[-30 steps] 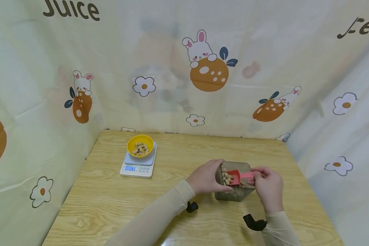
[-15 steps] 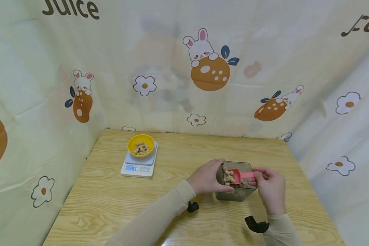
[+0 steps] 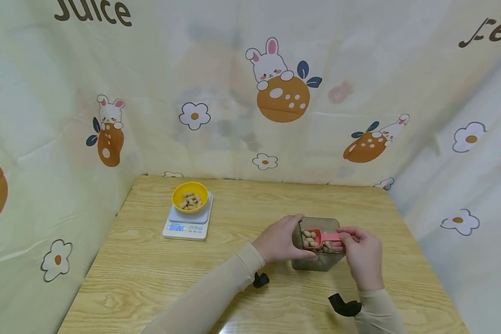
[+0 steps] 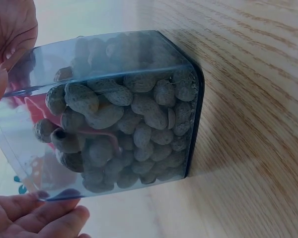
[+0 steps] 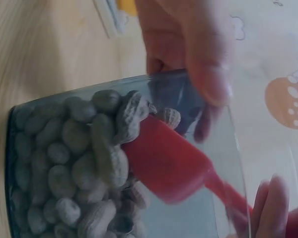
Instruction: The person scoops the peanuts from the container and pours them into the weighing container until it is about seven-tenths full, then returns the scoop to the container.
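A clear grey plastic container (image 3: 315, 264) holds unshelled peanuts (image 4: 149, 111) and stands on the table. My left hand (image 3: 279, 241) grips its left side, thumb across the near wall. My right hand (image 3: 363, 253) pinches the handle of a red scoop (image 3: 316, 239) at the container's right rim. The scoop's bowl is inside, among the top peanuts; in the right wrist view the red scoop (image 5: 169, 161) shows through the wall with peanuts at its mouth. How many peanuts it carries cannot be told.
A white kitchen scale (image 3: 186, 230) stands at the back left, its display reading about 265. On it sits a yellow bowl (image 3: 176, 197) with several peanuts. Patterned curtains (image 3: 217, 153) border the wooden table (image 3: 242, 208) at the back and sides.
My right hand has pushed the scoop slightly leftward inside the container over the last half second. The left hand keeps its hold, and the scale and bowl stay put.
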Demonstrator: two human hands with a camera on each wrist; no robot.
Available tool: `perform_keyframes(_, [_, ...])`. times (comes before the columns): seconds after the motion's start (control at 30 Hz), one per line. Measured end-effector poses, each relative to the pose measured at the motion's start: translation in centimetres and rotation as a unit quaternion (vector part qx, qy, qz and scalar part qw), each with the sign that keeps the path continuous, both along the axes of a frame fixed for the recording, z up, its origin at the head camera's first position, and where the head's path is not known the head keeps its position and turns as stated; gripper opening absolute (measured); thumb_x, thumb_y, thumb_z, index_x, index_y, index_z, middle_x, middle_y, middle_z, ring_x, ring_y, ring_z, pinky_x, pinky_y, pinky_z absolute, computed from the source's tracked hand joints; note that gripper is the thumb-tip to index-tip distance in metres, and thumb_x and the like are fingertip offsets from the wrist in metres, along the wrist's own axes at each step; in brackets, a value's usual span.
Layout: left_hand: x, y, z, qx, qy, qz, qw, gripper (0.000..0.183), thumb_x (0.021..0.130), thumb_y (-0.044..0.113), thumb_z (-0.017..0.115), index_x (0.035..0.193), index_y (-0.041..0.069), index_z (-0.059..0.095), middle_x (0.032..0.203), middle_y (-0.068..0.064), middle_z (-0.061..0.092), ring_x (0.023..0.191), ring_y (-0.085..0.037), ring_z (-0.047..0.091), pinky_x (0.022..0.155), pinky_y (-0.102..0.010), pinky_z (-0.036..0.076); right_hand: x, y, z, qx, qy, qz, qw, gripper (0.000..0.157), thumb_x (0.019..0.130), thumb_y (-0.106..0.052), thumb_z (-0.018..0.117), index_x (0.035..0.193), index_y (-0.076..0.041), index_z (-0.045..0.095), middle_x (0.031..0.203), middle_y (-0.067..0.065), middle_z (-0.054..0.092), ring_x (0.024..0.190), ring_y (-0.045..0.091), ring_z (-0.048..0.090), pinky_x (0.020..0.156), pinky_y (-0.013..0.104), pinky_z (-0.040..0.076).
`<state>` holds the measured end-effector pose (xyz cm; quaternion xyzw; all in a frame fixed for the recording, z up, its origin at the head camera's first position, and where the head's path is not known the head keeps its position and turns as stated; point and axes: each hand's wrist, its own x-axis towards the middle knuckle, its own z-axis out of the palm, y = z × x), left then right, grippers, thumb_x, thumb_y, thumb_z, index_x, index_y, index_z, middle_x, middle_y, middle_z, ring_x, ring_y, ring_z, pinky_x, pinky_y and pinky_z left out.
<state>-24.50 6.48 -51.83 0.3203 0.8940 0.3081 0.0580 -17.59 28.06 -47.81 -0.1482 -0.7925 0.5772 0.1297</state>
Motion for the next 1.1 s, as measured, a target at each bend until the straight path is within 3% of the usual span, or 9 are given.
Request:
perform_keyframes(0.13, [0.0, -0.1, -0.1, -0.004, -0.001, 0.000, 1.0000, 0.111, 0.084, 0.075, 0.079, 0.169, 0.018, 0.035, 0.166, -0.002, 0.051, 0.151, -0.021, 0.054, 0.121, -0.039, 0.051, -0.3, 0.6, 0.2, -0.091, -0.023, -0.044, 0.995, 0.025, 0.106, 0.003, 0.057, 0.123, 0.015, 0.069, 0.087, -0.002, 0.074, 0.066, 0.005, 0.074, 0.068, 0.022, 0.066])
perform_keyframes(0.33, [0.1, 0.0, -0.3, -0.006, -0.004, 0.005, 1.0000, 0.113, 0.083, 0.076, 0.078, 0.169, 0.019, 0.033, 0.167, -0.002, 0.050, 0.152, -0.021, 0.053, 0.121, -0.040, 0.050, -0.2, 1.3, 0.1, -0.167, -0.019, -0.059, 0.984, 0.020, 0.105, 0.004, 0.060, 0.101, -0.002, 0.079, 0.085, -0.003, 0.075, 0.065, 0.007, 0.073, 0.068, 0.022, 0.066])
perform_keyframes(0.4, [0.0, 0.1, -0.3, -0.007, -0.003, 0.004, 1.0000, 0.112, 0.084, 0.076, 0.078, 0.170, 0.019, 0.033, 0.167, -0.002, 0.050, 0.152, -0.021, 0.053, 0.121, -0.040, 0.051, -0.1, 1.0, 0.0, -0.135, 0.000, -0.034, 0.990, 0.018, 0.105, 0.005, 0.060, 0.106, 0.004, 0.078, 0.083, -0.001, 0.077, 0.065, 0.007, 0.074, 0.067, 0.023, 0.066])
perform_keyframes(0.5, [0.0, 0.1, -0.2, -0.004, 0.004, 0.000, 1.0000, 0.111, 0.084, 0.075, 0.078, 0.169, 0.018, 0.034, 0.167, -0.002, 0.050, 0.152, -0.021, 0.053, 0.121, -0.038, 0.050, 0.1, 0.0, -0.4, -0.026, 0.038, 0.013, 0.999, 0.018, 0.105, 0.005, 0.060, 0.114, 0.014, 0.073, 0.084, 0.011, 0.080, 0.065, 0.007, 0.076, 0.064, 0.025, 0.066])
perform_keyframes(0.6, [0.0, 0.0, -0.1, 0.000, 0.007, -0.004, 1.0000, 0.111, 0.085, 0.075, 0.078, 0.169, 0.017, 0.034, 0.167, -0.003, 0.050, 0.152, -0.021, 0.052, 0.122, -0.038, 0.050, 0.2, -0.8, -0.6, 0.068, 0.063, 0.035, 0.995, 0.017, 0.106, 0.002, 0.061, 0.112, 0.011, 0.075, 0.089, 0.024, 0.079, 0.063, 0.007, 0.076, 0.062, 0.029, 0.066])
perform_keyframes(0.67, [0.0, 0.0, 0.0, 0.000, 0.008, -0.003, 1.0000, 0.111, 0.085, 0.075, 0.078, 0.169, 0.016, 0.034, 0.168, -0.003, 0.049, 0.153, -0.021, 0.052, 0.122, -0.038, 0.049, 0.2, -1.2, -0.5, 0.086, 0.060, 0.032, 0.994, 0.018, 0.106, 0.001, 0.061, 0.111, 0.009, 0.076, 0.093, 0.029, 0.079, 0.062, 0.008, 0.076, 0.061, 0.030, 0.066])
perform_keyframes(0.77, [0.0, -0.1, 0.0, 0.000, 0.008, -0.001, 1.0000, 0.111, 0.085, 0.074, 0.078, 0.169, 0.016, 0.034, 0.168, -0.004, 0.049, 0.152, -0.021, 0.052, 0.122, -0.038, 0.049, -0.1, -1.0, -0.1, 0.045, 0.028, 0.023, 0.998, 0.021, 0.107, 0.001, 0.058, 0.117, 0.012, 0.073, 0.092, 0.023, 0.080, 0.064, 0.008, 0.077, 0.064, 0.029, 0.067])
perform_keyframes(0.93, [-0.1, 0.0, -0.1, -0.004, 0.015, -0.004, 0.9999, 0.112, 0.085, 0.076, 0.077, 0.169, 0.015, 0.034, 0.168, -0.003, 0.049, 0.153, -0.021, 0.052, 0.123, -0.038, 0.049, -0.4, 0.6, 0.4, -0.074, -0.028, -0.010, 0.997, 0.027, 0.107, 0.003, 0.056, 0.126, 0.018, 0.066, 0.087, -0.002, 0.076, 0.067, 0.005, 0.074, 0.070, 0.022, 0.066])
perform_keyframes(1.1, [0.0, 0.0, -0.2, -0.010, 0.012, -0.003, 0.9999, 0.113, 0.084, 0.078, 0.077, 0.169, 0.017, 0.034, 0.168, -0.001, 0.049, 0.153, -0.020, 0.052, 0.122, -0.039, 0.050, -0.2, 2.0, 0.5, -0.166, -0.041, -0.026, 0.985, 0.022, 0.106, 0.003, 0.058, 0.105, -0.003, 0.079, 0.093, -0.002, 0.071, 0.069, 0.005, 0.072, 0.072, 0.020, 0.065])
